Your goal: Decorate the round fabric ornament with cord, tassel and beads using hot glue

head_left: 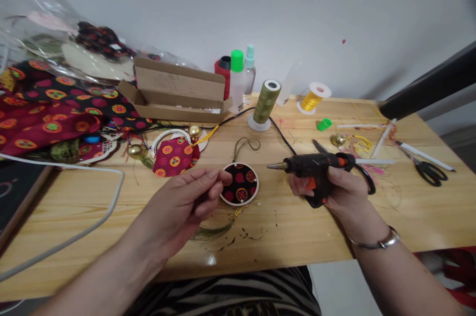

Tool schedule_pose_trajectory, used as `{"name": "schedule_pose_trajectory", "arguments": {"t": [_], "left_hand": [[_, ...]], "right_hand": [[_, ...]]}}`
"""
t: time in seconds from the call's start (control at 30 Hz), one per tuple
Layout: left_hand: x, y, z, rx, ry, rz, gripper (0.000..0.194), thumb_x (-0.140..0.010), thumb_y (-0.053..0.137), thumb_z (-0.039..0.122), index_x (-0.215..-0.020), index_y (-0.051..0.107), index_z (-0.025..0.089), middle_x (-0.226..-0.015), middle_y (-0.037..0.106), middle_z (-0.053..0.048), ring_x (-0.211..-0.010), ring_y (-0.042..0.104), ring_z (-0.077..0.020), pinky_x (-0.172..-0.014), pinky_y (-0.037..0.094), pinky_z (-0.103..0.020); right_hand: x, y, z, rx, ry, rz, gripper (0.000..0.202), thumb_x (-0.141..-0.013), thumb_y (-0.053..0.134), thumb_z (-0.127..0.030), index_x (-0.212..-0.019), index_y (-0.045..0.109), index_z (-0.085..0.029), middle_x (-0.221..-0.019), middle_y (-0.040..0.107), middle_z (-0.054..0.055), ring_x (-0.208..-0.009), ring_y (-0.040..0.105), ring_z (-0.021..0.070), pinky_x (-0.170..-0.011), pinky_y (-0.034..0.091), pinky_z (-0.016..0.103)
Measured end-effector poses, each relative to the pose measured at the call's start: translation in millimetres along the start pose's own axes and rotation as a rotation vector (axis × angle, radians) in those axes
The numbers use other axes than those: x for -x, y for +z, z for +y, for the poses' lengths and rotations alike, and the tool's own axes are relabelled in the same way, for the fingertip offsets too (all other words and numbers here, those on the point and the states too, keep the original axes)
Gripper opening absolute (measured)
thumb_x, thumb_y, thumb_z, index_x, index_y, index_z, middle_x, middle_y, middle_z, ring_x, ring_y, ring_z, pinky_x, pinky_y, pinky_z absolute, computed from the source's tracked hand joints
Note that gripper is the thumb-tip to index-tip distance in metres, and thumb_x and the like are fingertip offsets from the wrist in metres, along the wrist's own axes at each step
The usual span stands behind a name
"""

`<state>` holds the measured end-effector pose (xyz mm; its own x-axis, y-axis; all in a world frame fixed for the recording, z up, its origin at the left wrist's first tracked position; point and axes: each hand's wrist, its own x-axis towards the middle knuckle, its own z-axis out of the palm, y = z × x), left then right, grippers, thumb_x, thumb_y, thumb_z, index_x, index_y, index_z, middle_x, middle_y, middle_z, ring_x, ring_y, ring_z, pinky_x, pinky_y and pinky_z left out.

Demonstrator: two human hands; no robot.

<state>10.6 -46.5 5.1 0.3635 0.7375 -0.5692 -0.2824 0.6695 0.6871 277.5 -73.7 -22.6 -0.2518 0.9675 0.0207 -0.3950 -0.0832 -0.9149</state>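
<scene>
A round pendant (241, 194) lies on the wooden table, with dark flowered fabric inside a pale rim and several small white beads near its edge. An olive cord loop (245, 146) extends from its top and a green tassel (213, 230) from below. My left hand (191, 202) is over the pendant's left edge, thumb and forefinger pinched together; whatever they hold, if anything, is too small to make out. To the right, my right hand (338, 189) grips a black hot glue gun (316, 169), its nozzle pointing left toward the pendant but apart from it.
Behind stand an open cardboard box (178, 90), a green-capped bottle (237, 80), an olive thread cone (267, 102) and a yellow thread spool (313, 98). Scissors (427, 169) lie at right. Flowered fabric (48, 117) is piled left, near a white cable (115, 197).
</scene>
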Motion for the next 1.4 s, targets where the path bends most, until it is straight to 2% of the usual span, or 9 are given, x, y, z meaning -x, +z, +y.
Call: {"name": "schedule_pose_trajectory", "arguments": {"t": [0.13, 0.4, 0.6, 0.7, 0.9, 1.13, 1.23, 1.33, 1.4], "left_hand": [[2.5, -4.0, -1.9, -0.11, -0.006, 0.027, 0.024, -0.074, 0.071, 0.036, -0.071, 0.069, 0.013, -0.046, 0.027, 0.011, -0.04, 0.014, -0.0021, -0.036, 0.009, -0.016], [4.3, 12.9, -7.3, -0.591, 0.068, 0.004, 0.033, -0.08, 0.06, 0.046, -0.069, 0.068, 0.016, -0.045, 0.027, 0.01, -0.043, 0.018, -0.0064, -0.041, 0.012, -0.021], [6.7, 25.8, -9.0, -1.0, 0.204, -0.173, 0.03, -0.083, 0.053, 0.038, -0.068, 0.066, 0.016, -0.052, 0.04, 0.006, -0.052, 0.036, -0.0097, -0.049, 0.027, -0.021], [6.2, 28.9, -14.0, -1.091, 0.261, -0.248, 0.026, -0.085, 0.052, 0.033, -0.072, 0.068, 0.017, -0.052, 0.047, 0.006, -0.052, 0.04, -0.0099, -0.051, 0.029, -0.021], [7.0, 27.6, -19.5, -1.138, 0.347, -0.271, 0.023, -0.086, 0.056, 0.031, -0.077, 0.074, 0.02, -0.054, 0.059, 0.003, -0.051, 0.048, -0.0114, -0.052, 0.032, -0.02], [11.1, 33.7, -22.7, -1.394, 0.62, -0.531, 0.026, -0.092, 0.049, 0.026, -0.079, 0.07, 0.021, -0.066, 0.069, 0.0, -0.058, 0.06, -0.014, -0.054, 0.034, -0.023], [9.0, 51.2, -27.3, -1.632, 0.812, -0.666, 0.021, -0.09, 0.05, 0.026, -0.081, 0.067, 0.019, -0.068, 0.069, -0.003, -0.057, 0.061, -0.0171, -0.049, 0.031, -0.027], [2.1, 75.7, -43.0, -1.721, 1.025, -0.809, 0.01, -0.079, 0.059, 0.019, -0.085, 0.064, 0.013, -0.07, 0.068, -0.007, -0.055, 0.061, -0.0194, -0.043, 0.032, -0.028], [-3.7, 92.4, -60.2, -1.743, 1.129, -0.77, 0.009, -0.076, 0.058, 0.016, -0.08, 0.063, 0.01, -0.065, 0.066, -0.009, -0.053, 0.06, -0.0207, -0.041, 0.035, -0.03]], "right_hand": [[0.5, 0.1, 0.4, 0.003, 0.014, 0.014, 0.037, -0.075, 0.066, -0.048, -0.077, 0.074, -0.012, -0.062, 0.067, 0.009, -0.05, 0.053, 0.0177, -0.05, 0.037, 0.031], [-3.2, -0.9, -0.6, -0.024, -0.014, -0.027, 0.039, -0.078, 0.063, -0.048, -0.076, 0.074, -0.011, -0.057, 0.064, 0.007, -0.05, 0.052, 0.0166, -0.049, 0.037, 0.03], [-4.3, -1.8, 0.2, -0.003, -0.053, -0.002, 0.043, -0.08, 0.06, -0.051, -0.069, 0.071, -0.012, -0.052, 0.059, 0.006, -0.051, 0.052, 0.0173, -0.042, 0.034, 0.026], [-4.8, -2.2, 0.4, -0.009, -0.054, 0.017, 0.042, -0.078, 0.061, -0.052, -0.069, 0.07, -0.013, -0.051, 0.059, 0.006, -0.048, 0.05, 0.0165, -0.039, 0.032, 0.025], [-6.8, 2.0, -2.9, 0.014, -0.059, 0.028, 0.042, -0.078, 0.061, -0.053, -0.068, 0.07, -0.014, -0.05, 0.058, 0.006, -0.049, 0.052, 0.0176, -0.038, 0.03, 0.026], [-7.2, 1.2, -1.5, -0.005, -0.049, 0.055, 0.042, -0.077, 0.061, -0.053, -0.068, 0.07, -0.013, -0.051, 0.06, 0.006, -0.046, 0.051, 0.0162, -0.037, 0.028, 0.024], [-7.6, 1.5, -1.4, -0.036, -0.031, 0.048, 0.041, -0.077, 0.062, -0.052, -0.07, 0.071, -0.013, -0.054, 0.061, 0.007, -0.047, 0.052, 0.016, -0.037, 0.028, 0.024], [-8.0, 1.5, -1.9, -0.033, -0.037, 0.056, 0.042, -0.077, 0.062, -0.053, -0.068, 0.071, -0.013, -0.053, 0.061, 0.007, -0.049, 0.052, 0.0165, -0.038, 0.029, 0.024], [-7.8, 0.6, -2.3, -0.022, -0.044, 0.051, 0.042, -0.077, 0.062, -0.053, -0.067, 0.071, -0.013, -0.052, 0.059, 0.006, -0.049, 0.05, 0.0163, -0.038, 0.03, 0.024]]}}
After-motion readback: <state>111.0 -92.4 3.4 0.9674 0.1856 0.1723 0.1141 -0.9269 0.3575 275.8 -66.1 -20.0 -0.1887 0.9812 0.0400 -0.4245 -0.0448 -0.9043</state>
